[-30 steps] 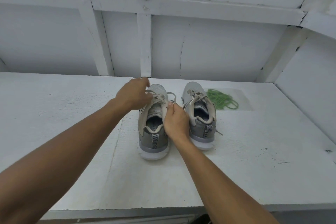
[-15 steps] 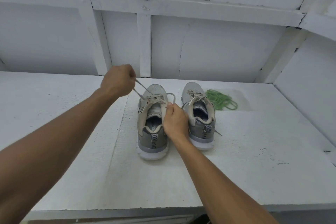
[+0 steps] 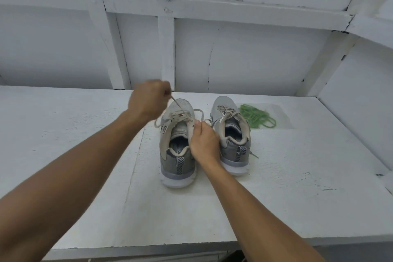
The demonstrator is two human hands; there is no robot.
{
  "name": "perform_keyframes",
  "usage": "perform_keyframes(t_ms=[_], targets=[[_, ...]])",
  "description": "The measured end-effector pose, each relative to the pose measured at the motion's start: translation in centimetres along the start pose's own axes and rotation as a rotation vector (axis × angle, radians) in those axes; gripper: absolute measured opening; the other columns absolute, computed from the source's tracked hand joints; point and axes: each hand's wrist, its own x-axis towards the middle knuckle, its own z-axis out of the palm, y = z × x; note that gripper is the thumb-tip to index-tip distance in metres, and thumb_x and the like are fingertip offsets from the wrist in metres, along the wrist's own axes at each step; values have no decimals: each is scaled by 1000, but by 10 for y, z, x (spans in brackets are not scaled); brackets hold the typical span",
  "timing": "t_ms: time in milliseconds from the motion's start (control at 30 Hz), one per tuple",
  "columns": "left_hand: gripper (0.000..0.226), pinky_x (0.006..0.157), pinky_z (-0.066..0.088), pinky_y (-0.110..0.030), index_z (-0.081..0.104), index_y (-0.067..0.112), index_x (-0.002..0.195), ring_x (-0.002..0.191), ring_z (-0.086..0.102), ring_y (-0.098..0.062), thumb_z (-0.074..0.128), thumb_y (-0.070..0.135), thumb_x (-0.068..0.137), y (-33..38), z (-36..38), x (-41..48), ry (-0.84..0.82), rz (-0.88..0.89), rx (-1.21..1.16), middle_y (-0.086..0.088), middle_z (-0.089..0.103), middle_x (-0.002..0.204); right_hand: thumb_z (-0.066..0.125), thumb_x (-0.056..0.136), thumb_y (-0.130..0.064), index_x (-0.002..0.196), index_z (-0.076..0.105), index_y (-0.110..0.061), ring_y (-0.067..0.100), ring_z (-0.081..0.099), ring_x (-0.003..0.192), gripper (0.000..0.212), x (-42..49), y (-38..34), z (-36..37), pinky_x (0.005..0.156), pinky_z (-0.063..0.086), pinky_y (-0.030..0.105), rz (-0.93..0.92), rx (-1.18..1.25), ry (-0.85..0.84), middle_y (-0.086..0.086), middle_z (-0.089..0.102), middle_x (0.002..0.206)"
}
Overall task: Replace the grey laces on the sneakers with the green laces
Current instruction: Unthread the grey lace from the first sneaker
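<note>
Head cam: L hand [image 3: 148,100] pinches grey lace [image 3: 178,105] taut above left sneaker [image 3: 177,147], R hand [image 3: 204,142] grips its eyelet edge, so pull steady along the lace line; green laces [image 3: 256,116] lie far right.

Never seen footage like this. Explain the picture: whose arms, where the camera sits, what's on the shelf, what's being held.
No machine: these are a person's bare arms, filmed by one wide-angle camera worn on the head, looking down. On the white painted surface stand two grey mesh sneakers, heels toward the camera; loose green laces lie beside the right sneaker. The left hand pinches a grey lace, taut above the left sneaker; the right hand grips that shoe's side.
</note>
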Motion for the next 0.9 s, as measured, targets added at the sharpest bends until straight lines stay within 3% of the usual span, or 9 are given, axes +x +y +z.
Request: perform_keyframes(t_ms=[67,133,200,267,367,600,700,900], targets=[[12,79,50,-40,70,13,96,91,62,-32,62,19,90,-14,-8,7,75,-96,55,-8,70,97,33,105,-32,96,61,-3,32,55,98,41,0,0,1,71,27,28,-3,-2,3,17,64,104],[19,84,49,-40,68,15,107,99,60,-31,62,20,90,-17,-7,5,56,-82,100,-8,68,108,33,105,-33,95,61,-3,33,55,97,42,0,0,1,71,28,29,-4,6,9,18,64,103],[38,96,44,-39,59,19,126,116,54,-28,66,24,89,-7,0,-4,-58,22,2,-5,58,130,33,105,-32,95,61,-3,33,55,97,41,0,-1,1,71,29,29,0,11,7,18,64,102],[44,101,39,-37,55,23,131,123,48,-22,66,31,89,9,11,-15,-230,111,-113,0,54,136,34,105,-31,96,61,-3,33,55,98,40,0,-2,0,71,28,29,6,10,0,18,64,104],[25,87,42,-30,65,25,115,105,55,-17,60,35,92,24,29,-23,-305,193,-46,2,66,116,34,105,-29,101,62,-3,34,54,102,38,0,-1,-1,71,28,29,11,13,-7,19,64,108],[10,77,47,-33,71,20,95,94,59,-24,62,22,91,14,10,-11,-138,136,4,-1,67,97,34,105,-31,97,62,-2,34,55,99,40,0,0,1,71,28,29,3,-1,11,19,65,105],[7,73,48,-36,69,15,93,88,59,-26,63,17,91,-2,-2,-1,-32,27,-63,-4,65,94,34,105,-32,98,62,-2,33,55,99,41,0,1,0,72,28,29,6,7,8,19,64,105],[11,71,51,-35,70,19,98,85,61,-25,62,20,91,-20,-8,-6,-2,2,7,-3,68,92,34,105,-31,99,62,-3,32,55,98,40,0,0,1,72,28,28,-2,3,11,18,65,105]])
